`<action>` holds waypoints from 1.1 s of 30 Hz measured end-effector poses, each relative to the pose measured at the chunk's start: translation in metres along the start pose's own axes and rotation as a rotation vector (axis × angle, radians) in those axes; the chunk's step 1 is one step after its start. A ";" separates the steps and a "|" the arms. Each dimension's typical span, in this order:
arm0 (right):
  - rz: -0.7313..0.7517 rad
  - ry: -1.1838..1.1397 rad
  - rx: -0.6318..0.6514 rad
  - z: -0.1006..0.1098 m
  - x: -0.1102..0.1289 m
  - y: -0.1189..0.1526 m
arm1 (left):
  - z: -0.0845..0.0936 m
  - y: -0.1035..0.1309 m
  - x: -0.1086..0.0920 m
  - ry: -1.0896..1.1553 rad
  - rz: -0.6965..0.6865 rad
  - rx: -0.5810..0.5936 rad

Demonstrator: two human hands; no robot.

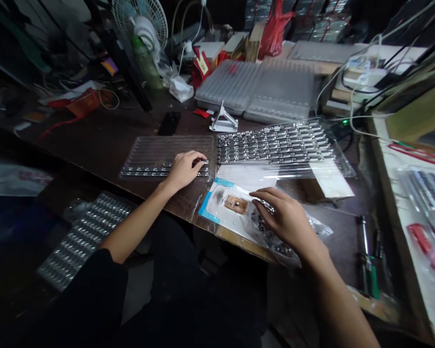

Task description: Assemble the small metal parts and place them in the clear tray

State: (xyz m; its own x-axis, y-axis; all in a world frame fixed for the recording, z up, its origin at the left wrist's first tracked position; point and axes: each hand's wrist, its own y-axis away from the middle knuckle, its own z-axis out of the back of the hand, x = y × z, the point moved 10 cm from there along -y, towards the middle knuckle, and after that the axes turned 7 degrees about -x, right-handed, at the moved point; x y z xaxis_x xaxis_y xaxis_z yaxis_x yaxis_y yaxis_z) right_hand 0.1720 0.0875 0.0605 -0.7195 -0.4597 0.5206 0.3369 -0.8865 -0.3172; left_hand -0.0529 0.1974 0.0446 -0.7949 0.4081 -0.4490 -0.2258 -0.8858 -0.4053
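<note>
Far-left white plastic bag (7, 180): red print (32, 177) blurred! Left hand (184, 169) curls over silver metal rods (145, 171), right hand (281, 212) over shiny metal parts (260, 223); grips unclear.

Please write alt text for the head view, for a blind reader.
A person's left hand is over a clear tray partly filled with metal parts, their right hand over a plastic bag of small parts, on a dark table. Beyond are a fuller tray, a phone and a white fan.

Small workshop: dark bench (101, 137), metal parts (275, 143) in rows, stacked plastic trays (281, 87), green-handled tool (374, 282).
</note>
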 end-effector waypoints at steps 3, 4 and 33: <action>-0.024 -0.015 -0.017 0.010 -0.004 0.002 | -0.005 -0.006 0.004 -0.125 0.003 0.059; -0.033 -0.018 -0.015 0.013 -0.006 0.003 | -0.007 -0.008 0.005 -0.148 0.002 0.079; -0.070 -0.128 0.200 0.001 -0.013 0.012 | -0.098 -0.064 -0.172 0.021 -0.329 0.060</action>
State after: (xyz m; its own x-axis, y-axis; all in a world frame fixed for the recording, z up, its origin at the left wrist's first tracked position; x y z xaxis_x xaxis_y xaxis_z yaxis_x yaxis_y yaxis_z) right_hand 0.1855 0.0829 0.0506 -0.6670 -0.3885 0.6358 0.4118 -0.9034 -0.1200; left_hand 0.1534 0.2055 0.0703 -0.6624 0.6783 -0.3179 -0.5016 -0.7168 -0.4843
